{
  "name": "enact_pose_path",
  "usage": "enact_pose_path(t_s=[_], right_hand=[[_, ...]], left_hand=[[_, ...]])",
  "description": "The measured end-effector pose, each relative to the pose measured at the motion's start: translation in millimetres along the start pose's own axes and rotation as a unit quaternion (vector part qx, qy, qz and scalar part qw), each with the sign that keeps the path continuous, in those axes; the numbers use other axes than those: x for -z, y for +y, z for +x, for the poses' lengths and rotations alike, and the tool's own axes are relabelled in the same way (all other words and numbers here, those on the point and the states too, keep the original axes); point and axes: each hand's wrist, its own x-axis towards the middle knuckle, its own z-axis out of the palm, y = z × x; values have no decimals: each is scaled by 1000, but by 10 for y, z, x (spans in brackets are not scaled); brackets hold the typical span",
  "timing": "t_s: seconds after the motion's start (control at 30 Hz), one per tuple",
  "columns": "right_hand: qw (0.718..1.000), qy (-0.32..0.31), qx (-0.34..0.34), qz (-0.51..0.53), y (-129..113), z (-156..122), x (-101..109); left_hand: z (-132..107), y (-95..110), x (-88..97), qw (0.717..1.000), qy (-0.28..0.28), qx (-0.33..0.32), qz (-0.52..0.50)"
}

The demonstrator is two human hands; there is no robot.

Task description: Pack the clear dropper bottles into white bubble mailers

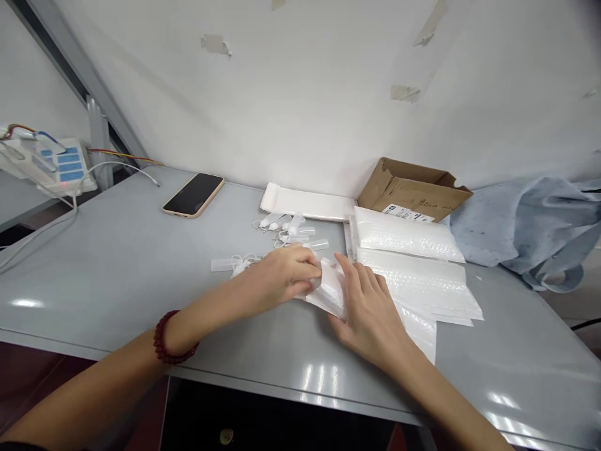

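Forearms enter from the bottom edge of the frame, a red bead bracelet point(165, 338) on the left wrist. Left hand point(282, 275), centre of frame: fingers curled narrow, pinching the left edge of a white pouch point(331, 289). Right hand point(370, 307), just right of centre: fingers nearly straight and close together, laid flat on the pouch's right side, thumb at its near edge. The pouch lies between both hands, low on the grey table point(117, 269), touching the near corner of a bubble-bag stack point(417, 275). That stack fans out to the right of centre in overlapping layers. Small white parts with cords point(287, 228) lie scattered just above the hands, some in clear sleeves. Flat white packet point(305, 202), against the wall above those parts. Cardboard box point(413, 188), open and tilted, upper right of centre, behind the stack. Blue cloth point(526, 225), crumpled, at the right edge. Phone point(193, 195), face up with a dark screen, upper left of centre. Power strip point(59, 164) with cables, far upper left.
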Motion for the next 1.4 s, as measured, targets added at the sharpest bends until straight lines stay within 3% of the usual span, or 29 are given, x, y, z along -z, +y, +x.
enact_pose_path(t_s=[0.1, 0.2, 0.27, 0.33, 0.47, 0.6, 0.7, 0.93, 1.07, 1.17, 1.3, 1.4], right_hand=[[1000, 5, -3, 8, 4, -6, 2], [1000, 14, -22, 17, 45, 6, 17], [999, 18, -44, 21, 88, 15, 35], [997, 25, -66, 21, 135, 20, 56], [994, 48, -93, 23, 222, 17, 89], [993, 59, -101, 29, 267, 14, 99], [993, 57, -103, 33, 273, 14, 97], [992, 49, -110, 36, 261, 14, 88], [992, 41, -109, 37, 253, 12, 86], [993, 38, -109, 39, 247, 12, 75], [993, 37, -105, 37, 242, 15, 55], [994, 36, -101, 34, 239, 16, 41]], left_hand=[[12, 42, 18, 997, -12, 9, -81], [-6, 16, 214, 982, 50, 97, -152], [-38, -61, 388, 971, 77, 175, -144], [-85, -178, 553, 968, 25, 241, -68], [-207, -417, 792, 945, -110, 295, 85], [-272, -486, 898, 916, -210, 330, 93], [-267, -451, 929, 912, -238, 328, 66], [-345, -474, 1042, 915, -228, 331, 40], [-319, -532, 956, 895, -248, 366, 62], [-275, -566, 876, 900, -247, 355, 63], [-276, -582, 872, 906, -187, 368, 97], [-274, -537, 859, 921, -136, 343, 128]])
